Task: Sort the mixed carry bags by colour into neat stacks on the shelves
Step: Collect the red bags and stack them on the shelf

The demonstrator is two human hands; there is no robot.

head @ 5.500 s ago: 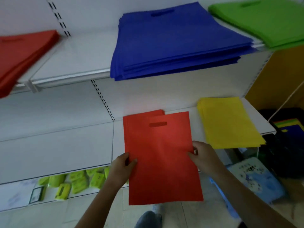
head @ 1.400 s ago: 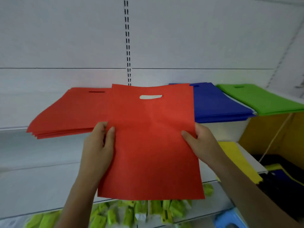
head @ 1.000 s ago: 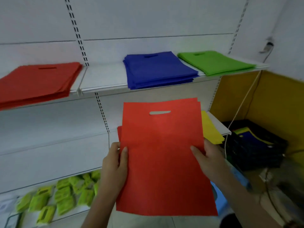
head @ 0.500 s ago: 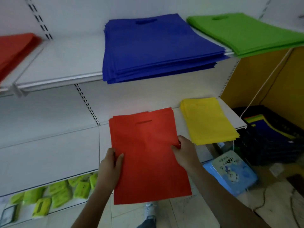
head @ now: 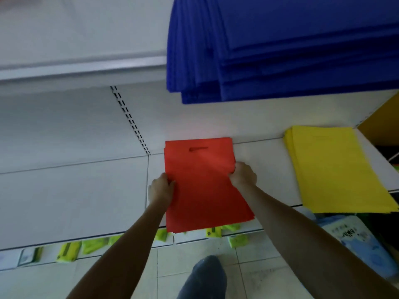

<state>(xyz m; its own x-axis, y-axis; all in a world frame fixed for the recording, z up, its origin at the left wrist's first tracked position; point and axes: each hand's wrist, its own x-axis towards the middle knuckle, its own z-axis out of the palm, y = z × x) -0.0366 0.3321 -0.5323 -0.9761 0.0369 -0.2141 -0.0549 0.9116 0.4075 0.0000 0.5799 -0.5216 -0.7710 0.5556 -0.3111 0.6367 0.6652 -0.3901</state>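
From the head view, a thin stack of red bags (head: 203,186) is seen lying flat on the lower shelf (head: 263,167), cut-out handle toward the far wall, its near edge hanging out past the shelf lip. And it is gripped on both sides! The left hand (head: 161,189) is curled around the left edge, fingers tucked under and thumb over the top; the right hand (head: 243,175) is closed on the right edge a little farther back, the fabric bunched slightly at the pinch. A two-sided hold like this is judged to be for squaring the sheets so the edges line up, though lifting them as one bundle cannot be ruled out.

To the right on the same shelf, well apart, the yellow stack (head: 336,169) is laid flat and also overhangs the lip. Above, on the upper shelf (head: 82,65), the blue stack (head: 280,46) is piled thick, its layers a little fanned. Colours are kept apart, one pile per spot, as the sorting demands. Below, small green packets (head: 69,251) are scattered on the bottom ledge, and a shoe (head: 205,277) is planted on the tiled floor.
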